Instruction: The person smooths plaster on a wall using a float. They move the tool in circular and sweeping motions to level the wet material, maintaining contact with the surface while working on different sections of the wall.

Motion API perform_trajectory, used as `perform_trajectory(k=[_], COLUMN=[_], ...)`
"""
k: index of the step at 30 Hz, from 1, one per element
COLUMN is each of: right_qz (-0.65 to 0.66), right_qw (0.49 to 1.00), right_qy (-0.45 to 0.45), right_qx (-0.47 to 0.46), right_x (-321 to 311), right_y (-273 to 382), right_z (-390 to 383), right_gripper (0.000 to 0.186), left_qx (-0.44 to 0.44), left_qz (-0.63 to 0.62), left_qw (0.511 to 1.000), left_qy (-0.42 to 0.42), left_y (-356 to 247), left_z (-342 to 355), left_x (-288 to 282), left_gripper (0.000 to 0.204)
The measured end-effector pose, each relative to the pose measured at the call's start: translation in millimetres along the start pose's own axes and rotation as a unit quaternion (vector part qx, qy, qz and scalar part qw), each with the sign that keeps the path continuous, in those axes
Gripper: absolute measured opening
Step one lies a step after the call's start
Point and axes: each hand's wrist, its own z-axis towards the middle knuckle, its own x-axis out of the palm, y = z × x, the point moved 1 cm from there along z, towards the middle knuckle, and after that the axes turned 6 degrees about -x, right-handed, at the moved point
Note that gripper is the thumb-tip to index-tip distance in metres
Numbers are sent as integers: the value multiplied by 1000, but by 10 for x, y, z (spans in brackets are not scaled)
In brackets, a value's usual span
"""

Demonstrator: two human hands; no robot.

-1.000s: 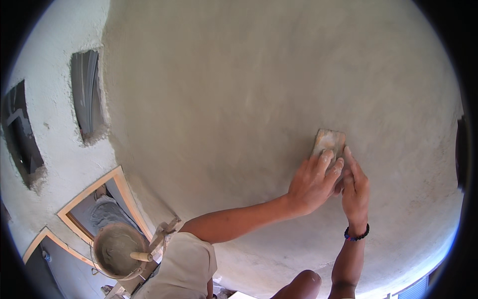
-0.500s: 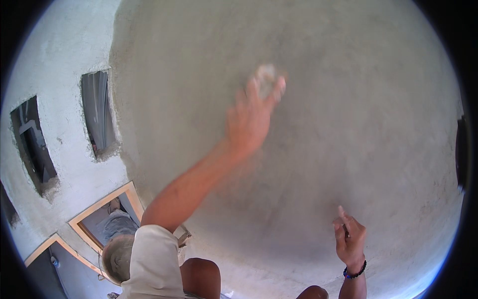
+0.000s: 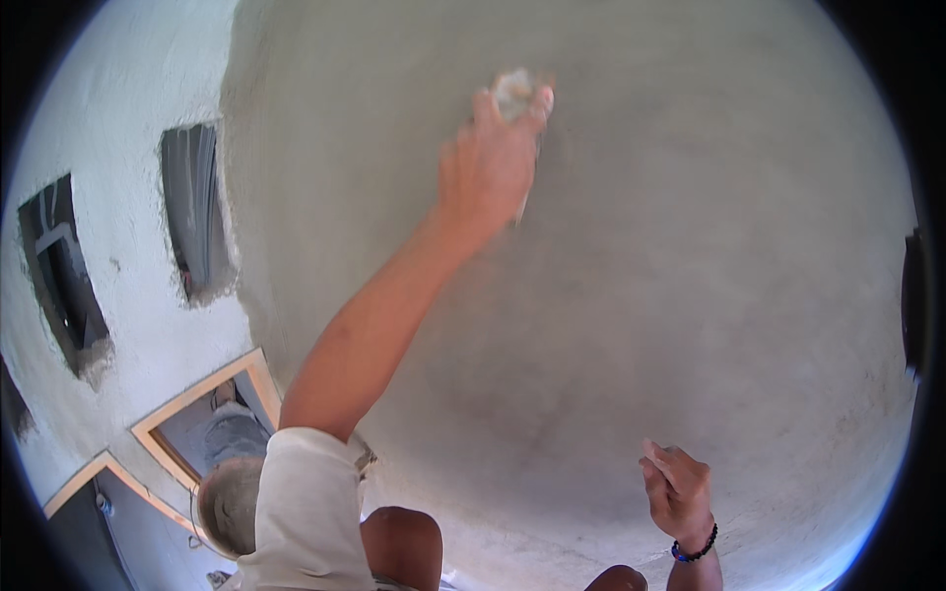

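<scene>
My left hand [image 3: 488,167] is raised high against a wide grey plastered wall [image 3: 641,266], its fingers wrapped round a plastering trowel [image 3: 514,91]. Only a pale, blurred end past the fingertips and a thin edge beside the palm show of it; the hand hides the rest. Lower down on the right, my right hand [image 3: 678,490] is held in front of the wall with fingers curled and thumb close to them. Whatever those fingers may hold is hidden. A dark bead bracelet [image 3: 696,544] circles that wrist.
A round bucket [image 3: 200,512] with grey mortar inside stands at lower left, beside my sleeve. Wooden frames [image 3: 258,369] surround openings there. Farther up the white wall [image 3: 138,256] are rough-edged rectangular holes [image 3: 192,212]. My knees show at the lower edge.
My left hand has moved upward and slightly left along the wall with the trowel. My right hand has dropped slightly left, and its outstretched forefinger has curled in.
</scene>
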Motion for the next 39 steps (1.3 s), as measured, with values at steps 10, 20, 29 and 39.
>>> perform_trajectory(k=[10, 20, 29, 39], right_qz=[-28, -30, -37, -50], right_qw=[999, 999, 998, 998], right_qy=[-11, 0, -1, 18], right_qx=[-39, -32, -48, -26], right_x=[-137, -131, -46, -194], right_y=[262, 362, 426, 472], right_z=[59, 102, 147, 31], right_gripper=[29, 32, 34, 36], left_qx=[51, -50, -64, -2], left_qz=[-54, -30, -58, -69], left_qw=[995, 991, 996, 995], left_qy=[-60, -121, -32, -76], left_y=[82, 802, 781, 370], left_z=[-214, 742, 980, 710], left_x=[433, 180, -103, 79], left_gripper=[46, 43, 34, 32])
